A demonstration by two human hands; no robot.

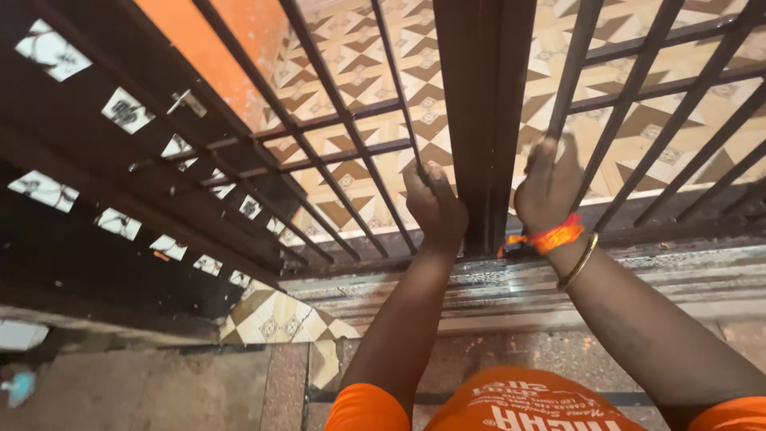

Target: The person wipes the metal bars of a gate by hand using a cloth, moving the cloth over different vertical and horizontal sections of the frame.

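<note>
Dark metal gate point(479, 120) looks pretty much pulled together already, left hand point(435, 206) clenched round a thin bar point(396, 96) and right hand point(549, 185) gripping the next leaf's bar point(568, 80), latch not visibly done.

Your left hand point(435, 206) grips a thin dark metal bar point(396, 88) of the barred gate leaf; your right hand point(549, 185), with orange thread wristband point(552, 238) and gold bangle point(578, 262), clasps a neighbouring bar point(574, 68) beside the wide dark centre post point(481, 104).
</note>
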